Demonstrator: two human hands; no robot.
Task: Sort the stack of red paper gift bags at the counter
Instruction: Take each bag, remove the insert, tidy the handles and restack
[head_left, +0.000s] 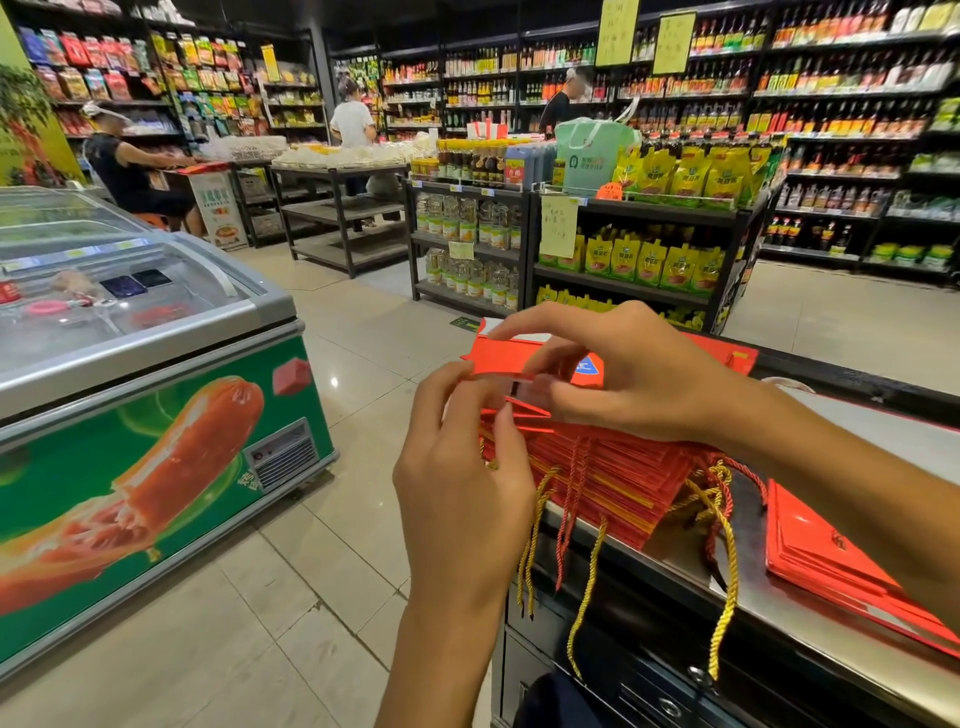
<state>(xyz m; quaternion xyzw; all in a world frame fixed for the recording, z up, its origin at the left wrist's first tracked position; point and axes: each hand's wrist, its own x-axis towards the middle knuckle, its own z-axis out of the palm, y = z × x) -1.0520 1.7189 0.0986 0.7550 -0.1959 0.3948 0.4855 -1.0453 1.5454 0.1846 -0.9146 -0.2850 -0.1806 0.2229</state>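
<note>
- Risk at the left: the stack of red paper gift bags (613, 478) overhangs the counter (857, 441) edge, cords dangling; a tug could slide bags to the floor.
- Left hand (462, 467) pinches the near corner of the top bag (498, 358), just left of the stack.
- Right hand (623, 374) curls over that same bag, gripping it above the stack; uneven pulling could tear it.
- Second pile (831, 561) lies far right, under the right forearm.

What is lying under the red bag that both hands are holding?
Under the lifted red bag lies the stack of red bags, its cords hanging over the counter. The hands hide the stack's top.
</note>
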